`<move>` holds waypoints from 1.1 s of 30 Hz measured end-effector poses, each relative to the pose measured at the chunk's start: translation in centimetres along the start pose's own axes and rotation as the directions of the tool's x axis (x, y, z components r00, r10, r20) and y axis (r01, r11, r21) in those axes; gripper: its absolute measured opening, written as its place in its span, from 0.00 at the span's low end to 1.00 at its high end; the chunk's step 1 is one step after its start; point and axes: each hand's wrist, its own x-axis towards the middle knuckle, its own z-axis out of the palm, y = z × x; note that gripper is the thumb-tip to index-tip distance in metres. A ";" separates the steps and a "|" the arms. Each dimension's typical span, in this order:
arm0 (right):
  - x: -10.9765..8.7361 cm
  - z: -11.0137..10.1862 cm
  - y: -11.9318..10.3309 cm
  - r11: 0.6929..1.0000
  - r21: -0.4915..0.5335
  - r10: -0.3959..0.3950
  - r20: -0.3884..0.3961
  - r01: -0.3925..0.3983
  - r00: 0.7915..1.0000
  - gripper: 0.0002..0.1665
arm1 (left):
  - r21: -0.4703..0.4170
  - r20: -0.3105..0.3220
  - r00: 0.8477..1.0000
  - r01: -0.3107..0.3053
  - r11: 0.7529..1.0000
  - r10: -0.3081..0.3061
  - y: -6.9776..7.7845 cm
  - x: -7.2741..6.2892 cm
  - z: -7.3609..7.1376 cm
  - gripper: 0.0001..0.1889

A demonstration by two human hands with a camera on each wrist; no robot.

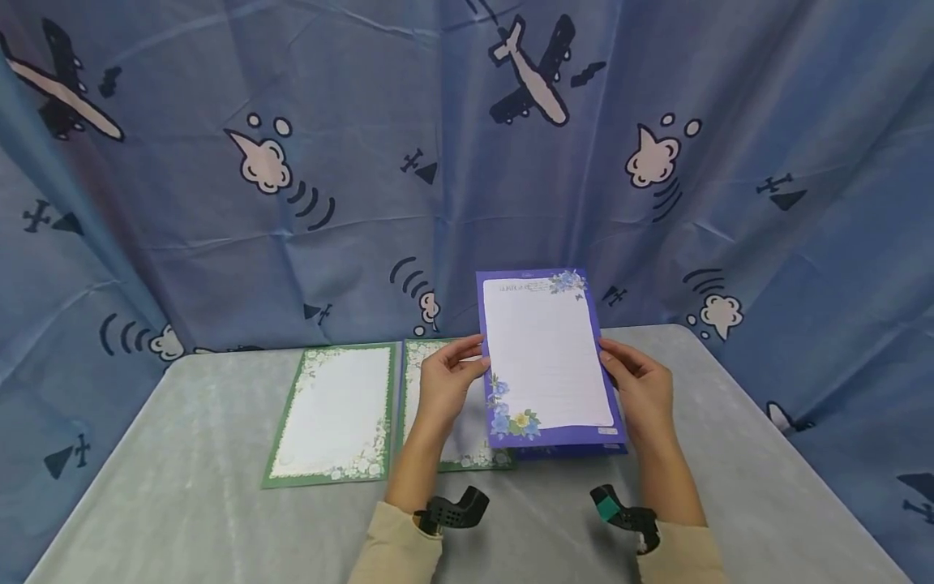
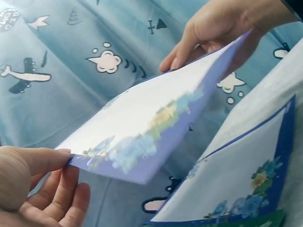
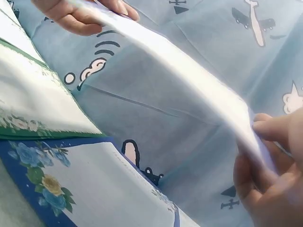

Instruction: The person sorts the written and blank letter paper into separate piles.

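Observation:
Both hands hold up a letter-paper sheet with a purple border, printed with blue and yellow flowers. My left hand pinches its left edge between thumb and fingers, seen closely in the left wrist view. At the opposite edge my right hand pinches it likewise; in the right wrist view the thumb and fingers of this hand grip the edge. Below the raised sheet, a second purple-bordered sheet lies on the table, mostly hidden in the head view.
Two green-bordered floral sheets lie side by side on the table: the left one in full view, the right one partly behind my left hand. A grey cloth covers the table. Behind hangs a blue curtain with airplane prints.

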 end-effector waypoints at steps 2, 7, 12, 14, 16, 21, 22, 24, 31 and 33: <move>0.2 -0.2 0.1 1.000 -0.006 0.013 -0.001 -0.013 1.000 0.21 | 0.002 -0.006 1.000 0.004 1.000 -0.004 -0.5 0.1 0.3 0.18; 0.9 -0.8 0.6 0.999 -0.004 0.040 -0.002 -0.040 0.999 0.21 | 0.020 0.011 1.000 -0.006 1.000 0.006 -1.5 0.2 1.1 0.17; 1.2 -1.4 1.2 0.997 -0.061 0.036 -0.004 -0.036 0.999 0.22 | 0.038 0.064 0.998 -0.022 0.999 0.020 -2.4 0.1 1.6 0.18; 1.4 -1.6 1.5 0.996 -0.082 0.027 -0.001 -0.027 1.000 0.22 | 0.053 0.076 0.997 -0.026 0.998 0.022 -2.7 0.0 1.7 0.19; 1.5 -1.7 1.9 0.995 -0.095 0.024 0.003 -0.024 1.000 0.22 | 0.077 0.082 0.996 -0.030 0.997 0.024 -3.0 0.0 1.8 0.19; 1.8 -1.8 2.8 0.991 -0.132 0.019 0.005 -0.018 1.000 0.22 | 0.135 0.089 0.996 -0.039 0.990 0.027 -3.9 -0.1 2.1 0.19; 1.8 -1.8 3.0 0.989 -0.150 0.018 0.008 -0.016 1.000 0.22 | 0.149 0.089 0.996 -0.042 0.988 0.029 -4.2 -0.1 2.2 0.19; 1.9 -1.9 3.4 0.982 -0.191 0.008 0.029 -0.002 1.000 0.23 | 0.174 0.090 0.995 -0.048 0.984 0.033 -4.7 -0.1 2.4 0.19; 2.3 -2.2 4.8 0.955 -0.272 -0.082 0.151 0.121 0.985 0.25 | 0.294 0.079 0.996 -0.055 0.954 0.033 -6.1 -0.2 3.0 0.21; 2.4 -2.2 5.1 0.949 -0.285 -0.092 0.163 0.136 0.982 0.25 | 0.334 0.079 0.996 -0.066 0.940 0.042 -6.4 -0.3 3.1 0.22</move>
